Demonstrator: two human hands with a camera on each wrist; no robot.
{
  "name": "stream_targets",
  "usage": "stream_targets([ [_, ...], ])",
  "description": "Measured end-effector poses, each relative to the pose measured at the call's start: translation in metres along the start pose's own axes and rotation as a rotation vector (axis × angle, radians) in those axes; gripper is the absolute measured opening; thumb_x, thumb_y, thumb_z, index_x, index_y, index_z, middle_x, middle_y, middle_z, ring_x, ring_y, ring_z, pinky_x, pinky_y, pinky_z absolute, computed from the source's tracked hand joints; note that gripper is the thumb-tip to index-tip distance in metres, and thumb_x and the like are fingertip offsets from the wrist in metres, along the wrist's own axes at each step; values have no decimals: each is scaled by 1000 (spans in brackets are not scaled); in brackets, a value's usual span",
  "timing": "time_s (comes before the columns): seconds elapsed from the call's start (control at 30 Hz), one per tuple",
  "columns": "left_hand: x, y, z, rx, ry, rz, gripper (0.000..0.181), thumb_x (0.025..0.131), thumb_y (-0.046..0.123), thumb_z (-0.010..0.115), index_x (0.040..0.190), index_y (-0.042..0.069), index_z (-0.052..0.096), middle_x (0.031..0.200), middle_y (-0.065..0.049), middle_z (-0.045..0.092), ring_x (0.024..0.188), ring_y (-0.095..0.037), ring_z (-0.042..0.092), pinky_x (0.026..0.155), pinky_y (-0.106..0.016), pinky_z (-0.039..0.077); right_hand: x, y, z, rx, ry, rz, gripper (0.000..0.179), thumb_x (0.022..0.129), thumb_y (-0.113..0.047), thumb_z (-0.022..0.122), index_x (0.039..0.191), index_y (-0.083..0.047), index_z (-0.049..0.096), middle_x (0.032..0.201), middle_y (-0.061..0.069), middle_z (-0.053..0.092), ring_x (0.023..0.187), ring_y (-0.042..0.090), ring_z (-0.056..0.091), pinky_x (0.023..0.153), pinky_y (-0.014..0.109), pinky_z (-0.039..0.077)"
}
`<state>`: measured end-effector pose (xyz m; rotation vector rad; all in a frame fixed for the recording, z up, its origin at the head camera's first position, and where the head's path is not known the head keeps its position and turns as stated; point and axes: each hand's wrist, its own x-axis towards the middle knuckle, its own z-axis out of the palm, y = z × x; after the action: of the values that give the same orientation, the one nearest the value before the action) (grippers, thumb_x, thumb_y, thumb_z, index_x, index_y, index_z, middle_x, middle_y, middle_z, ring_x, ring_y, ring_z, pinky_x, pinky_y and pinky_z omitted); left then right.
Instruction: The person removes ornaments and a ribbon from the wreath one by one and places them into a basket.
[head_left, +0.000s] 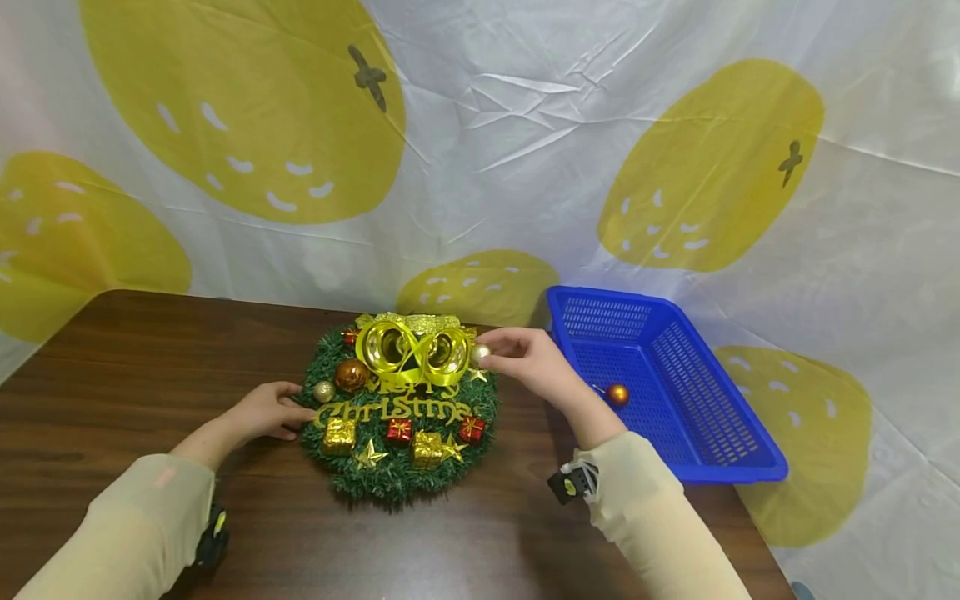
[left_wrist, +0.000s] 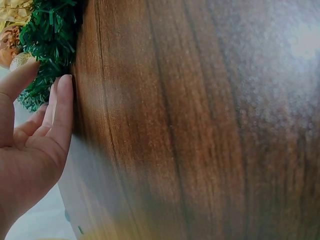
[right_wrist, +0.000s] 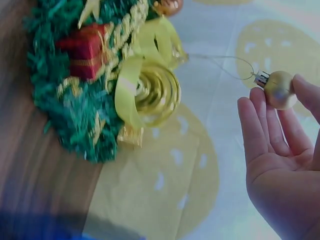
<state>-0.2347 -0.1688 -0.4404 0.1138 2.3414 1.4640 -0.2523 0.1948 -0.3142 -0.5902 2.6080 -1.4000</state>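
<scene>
A green Christmas wreath (head_left: 363,483) with gold "Merry Christmas" lettering (head_left: 401,408) lies on the table. It carries gold bells with a yellow ribbon (head_left: 408,346), small red and gold gift boxes, stars and baubles. My left hand (head_left: 266,412) rests at the wreath's left edge, its fingers nearly straight in the left wrist view. Between thumb and fingertips my right hand (head_left: 528,358) pinches a small pale gold bauble (right_wrist: 281,90). In the right wrist view its thin hanging loop (right_wrist: 220,65) reaches out toward the bells; whether it touches them I cannot tell.
On the right stands a blue plastic basket (head_left: 678,321), with one orange-gold bauble (head_left: 618,394) inside. The brown wooden table (head_left: 172,358) ends at the back against a white cloth (head_left: 480,192) printed with yellow fruit.
</scene>
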Motion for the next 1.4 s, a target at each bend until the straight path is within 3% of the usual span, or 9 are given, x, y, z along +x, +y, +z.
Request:
stream_targets([
  [0.27, 0, 1, 1, 7, 9, -6, 74, 91, 17, 61, 137, -22, 18, 116, -35, 54, 94, -26, 63, 73, -34, 59, -4, 3, -37, -8, 74, 44, 36, 83, -12, 69, 116, 1, 63, 102, 15, 70, 80, 2, 63, 81, 24, 52],
  [0.5, 0, 1, 0, 8, 6, -2, 75, 91, 17, 61, 137, -23, 18, 117, -36, 54, 93, -27, 63, 73, -35, 59, -8, 12, -67, 35, 115, 100, 39, 87, -14, 66, 121, 3, 59, 94, -3, 70, 85, 2, 65, 90, 29, 52],
  [0.77, -1, 1, 1, 9, 10, -8, 75, 90, 17, 61, 137, -23, 19, 117, -36, 53, 92, -25, 63, 72, -34, 59, -11, 23, -90, 111, 147, 100, 43, 89, -11, 62, 124, 13, 52, 85, -16, 65, 82, 1, 65, 90, 34, 54],
  [1.07, -2, 2, 1, 6, 0, -5, 75, 91, 18, 61, 137, -23, 18, 117, -36, 54, 91, -24, 63, 73, -34, 59, -16, 47, -110, 182, 191, 144, 42, 91, -8, 59, 122, 17, 48, 82, -18, 65, 81, 0, 65, 80, 20, 56],
  [1.23, -2, 2, 1, 8, 2, -7, 75, 90, 18, 61, 137, -23, 18, 117, -37, 53, 92, -25, 63, 73, -35, 59, -20, 58, -120, 84, 216, 212, 41, 90, -9, 59, 120, 18, 49, 78, -16, 64, 74, -2, 62, 76, 18, 56],
  [1.4, -1, 3, 1, 8, 6, -8, 75, 90, 17, 61, 137, -23, 18, 118, -37, 53, 91, -24, 63, 73, -34, 59, -24, 66, -125, -82, 202, 351, 42, 89, -13, 62, 119, 16, 52, 86, -1, 67, 73, 3, 63, 76, 22, 57],
])
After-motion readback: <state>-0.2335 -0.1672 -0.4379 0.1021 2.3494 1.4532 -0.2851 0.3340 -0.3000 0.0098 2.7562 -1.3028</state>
